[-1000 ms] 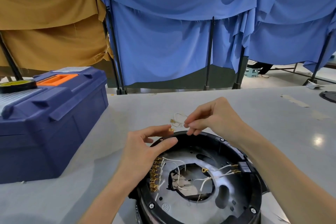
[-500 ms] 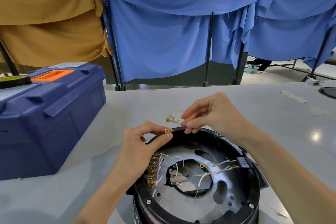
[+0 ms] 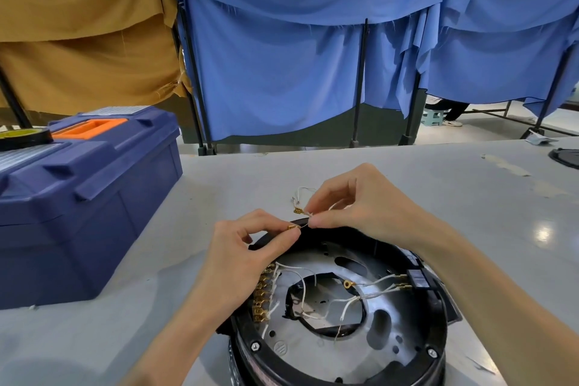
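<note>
readable text: none | stamped mark on metal plate: illegible

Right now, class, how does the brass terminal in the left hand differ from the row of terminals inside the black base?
The held terminal is single; the row of terminals holds several in a line. The left hand pinches the held terminal above the black base's rim, with the right hand pinching its wire; the row of terminals sits inside it, unheld. Both are brass-coloured on white wires.
</note>
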Demonstrator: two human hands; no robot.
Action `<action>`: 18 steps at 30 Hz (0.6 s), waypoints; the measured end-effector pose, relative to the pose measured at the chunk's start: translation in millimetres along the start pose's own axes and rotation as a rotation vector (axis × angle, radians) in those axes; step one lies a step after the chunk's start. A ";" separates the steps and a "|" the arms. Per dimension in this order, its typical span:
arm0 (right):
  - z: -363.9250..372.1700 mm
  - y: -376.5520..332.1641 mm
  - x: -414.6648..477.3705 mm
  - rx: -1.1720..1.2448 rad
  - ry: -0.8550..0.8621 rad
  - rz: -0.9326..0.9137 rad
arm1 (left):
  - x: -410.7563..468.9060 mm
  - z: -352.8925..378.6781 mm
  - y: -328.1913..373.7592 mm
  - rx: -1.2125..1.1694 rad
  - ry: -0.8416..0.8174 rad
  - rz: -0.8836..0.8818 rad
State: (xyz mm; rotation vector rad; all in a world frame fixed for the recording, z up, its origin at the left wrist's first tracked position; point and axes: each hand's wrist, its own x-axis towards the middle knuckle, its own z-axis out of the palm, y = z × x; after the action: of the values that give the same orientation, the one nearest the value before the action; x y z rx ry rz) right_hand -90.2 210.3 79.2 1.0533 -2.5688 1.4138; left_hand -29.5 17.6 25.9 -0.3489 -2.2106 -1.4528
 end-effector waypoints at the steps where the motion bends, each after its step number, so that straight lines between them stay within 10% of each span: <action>1: 3.3 -1.5 0.1 -0.019 -0.005 -0.020 | -0.5 -0.4 0.8 0.004 -0.008 0.006; 7: 6.2 -4.5 -2.4 -0.032 -0.038 0.077 | 2.7 -5.1 1.6 -0.003 0.056 -0.097; 18: 28.9 -4.8 -4.5 -0.004 -0.247 0.189 | 0.6 -9.9 -5.3 0.705 0.268 -0.348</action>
State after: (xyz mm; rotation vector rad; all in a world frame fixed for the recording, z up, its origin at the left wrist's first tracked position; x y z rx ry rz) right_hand -75.8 189.2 64.3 1.0717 -2.9142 1.3944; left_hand -29.9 6.4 25.3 0.4552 -2.4456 -0.7128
